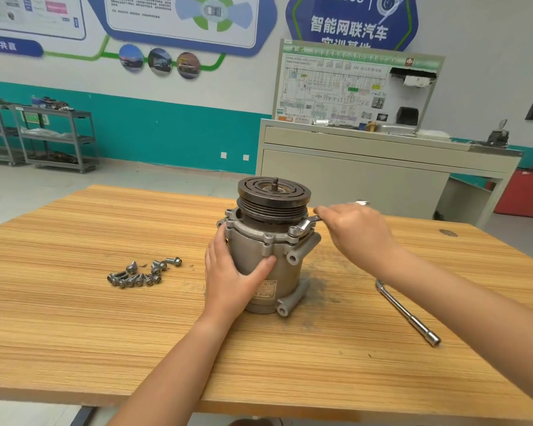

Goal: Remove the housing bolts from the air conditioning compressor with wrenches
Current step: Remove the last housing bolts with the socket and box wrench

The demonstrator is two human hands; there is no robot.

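Wood-grain table (74,333), compressor (277,265) standing upright near its middle, pulley (274,195) on top. Far left, by the wall: two grey shelf carts (56,136). On the table left of the compressor: loose bolts (142,273) in one cluster, about a dozen, overlapping, so the exact count is uncertain. Left hand (231,278) grips the housing, fingers wrapped round its left side and thumb across the front. Just beside the thumb is one label (265,292), partly covered, its digits too small to read with confidence. One wrench (305,226) has its ring end seated on the flange at the right front and hides whatever it sits on. Right hand (354,232) is clamped round the wrench handle, whose far tip shows past the knuckles. Right of the compressor, one socket bar (406,312) lies flat, untouched and partly crossed by the right forearm. Behind: blue wall sign (348,29) reading "智能网联汽车", and a wiring-diagram board (351,87) marked "HV".
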